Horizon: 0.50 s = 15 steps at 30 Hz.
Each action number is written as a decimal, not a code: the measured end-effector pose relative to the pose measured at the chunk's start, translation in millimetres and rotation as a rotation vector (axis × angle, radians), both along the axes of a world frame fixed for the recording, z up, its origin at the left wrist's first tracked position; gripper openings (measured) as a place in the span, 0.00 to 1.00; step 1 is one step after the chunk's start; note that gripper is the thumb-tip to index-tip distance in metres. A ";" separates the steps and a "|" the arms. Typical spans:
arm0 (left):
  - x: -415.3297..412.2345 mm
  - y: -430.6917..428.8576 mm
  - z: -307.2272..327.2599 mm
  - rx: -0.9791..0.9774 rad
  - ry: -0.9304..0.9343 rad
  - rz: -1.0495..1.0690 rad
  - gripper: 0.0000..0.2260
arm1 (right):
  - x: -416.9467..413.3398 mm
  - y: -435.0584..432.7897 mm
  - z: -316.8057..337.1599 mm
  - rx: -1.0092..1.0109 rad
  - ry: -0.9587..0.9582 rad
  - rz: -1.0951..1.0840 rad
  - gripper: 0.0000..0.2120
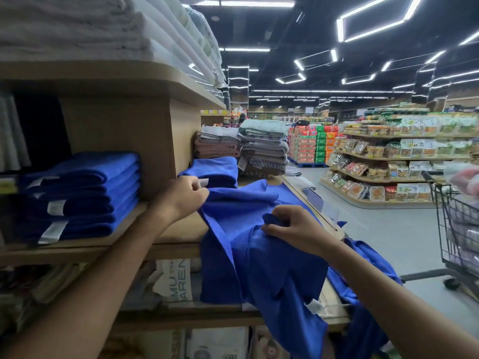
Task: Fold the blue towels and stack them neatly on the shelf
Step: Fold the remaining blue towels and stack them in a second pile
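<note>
An unfolded blue towel (259,255) lies across the wooden shelf (178,231) and hangs over its front edge. My left hand (182,196) pinches its upper left edge, near a white tag. My right hand (287,225) grips a bunched fold of the same towel near its middle. A neat stack of several folded blue towels (77,195) with white labels sits on the shelf to the left. Another blue towel (215,171) lies crumpled behind my left hand.
Stacks of grey, pink and green towels (243,149) stand further along the shelf. White towels (77,27) fill the shelf above. A shopping cart (458,224) stands at the right in the aisle, with grocery shelves (388,164) beyond. Boxes sit on the lower shelf (176,281).
</note>
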<state>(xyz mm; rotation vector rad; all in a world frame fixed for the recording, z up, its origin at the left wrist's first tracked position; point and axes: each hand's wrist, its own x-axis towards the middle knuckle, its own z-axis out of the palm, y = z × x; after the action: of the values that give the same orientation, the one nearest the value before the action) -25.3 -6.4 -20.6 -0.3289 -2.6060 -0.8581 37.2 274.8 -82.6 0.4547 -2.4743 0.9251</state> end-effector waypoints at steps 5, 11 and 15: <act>22.5 -25.3 -7.9 -0.405 0.001 0.207 0.04 | -0.3 1.9 3.3 -0.080 -0.080 0.121 0.18; 12.2 50.9 -16.0 -0.226 0.149 -0.414 0.08 | 5.4 5.6 5.1 -0.170 -0.137 0.185 0.12; -21.5 74.9 -19.0 -0.314 -0.022 -0.356 0.08 | 4.7 12.0 5.8 -0.179 -0.180 0.171 0.11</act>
<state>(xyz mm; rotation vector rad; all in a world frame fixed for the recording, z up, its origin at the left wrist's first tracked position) -46.8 68.4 -39.6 -0.8947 -2.7453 -0.5519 41.9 286.8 -76.8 0.5502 -2.5103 1.2958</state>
